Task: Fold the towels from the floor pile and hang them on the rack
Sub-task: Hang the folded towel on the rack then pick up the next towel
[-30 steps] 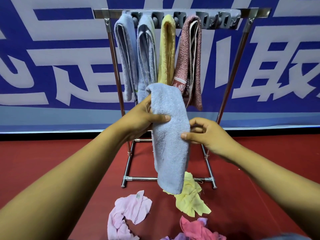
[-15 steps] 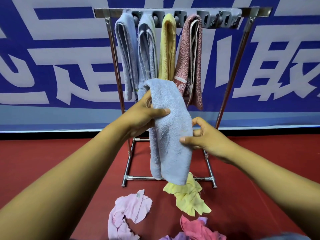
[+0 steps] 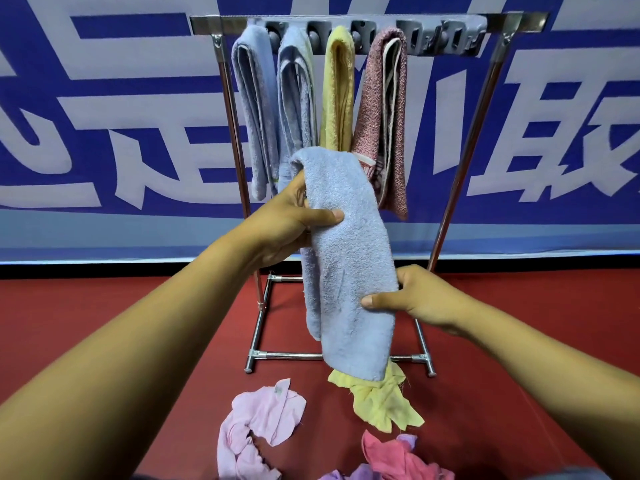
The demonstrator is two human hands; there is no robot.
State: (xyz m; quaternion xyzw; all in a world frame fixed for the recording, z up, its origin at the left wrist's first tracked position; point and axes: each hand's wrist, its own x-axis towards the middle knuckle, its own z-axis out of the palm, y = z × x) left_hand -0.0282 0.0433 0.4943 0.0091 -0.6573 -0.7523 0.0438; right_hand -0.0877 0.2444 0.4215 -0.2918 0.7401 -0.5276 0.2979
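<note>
A folded light blue towel (image 3: 349, 258) hangs long and narrow in front of the metal rack (image 3: 446, 223). My left hand (image 3: 291, 220) grips its upper part, thumb across the front. My right hand (image 3: 419, 299) pinches its right edge lower down. On the rack's grey top bar (image 3: 450, 36) hang two blue towels (image 3: 256, 109), a yellow towel (image 3: 337, 88) and a speckled red towel (image 3: 384, 116). On the red floor lie a pink cloth (image 3: 256, 424), a yellow cloth (image 3: 381, 403) and a crumpled red cloth (image 3: 398, 459).
A blue and white banner (image 3: 104, 98) covers the wall behind the rack. The right part of the top bar has bare grey hooks. The rack's base tubes (image 3: 287, 356) rest on the floor just beyond the pile. A purple cloth (image 3: 346, 474) shows at the bottom edge.
My right hand has slid down the towel's right edge and now pinches it lower. The towel hangs a little lower and straighter; my left hand keeps its grip near the top.
</note>
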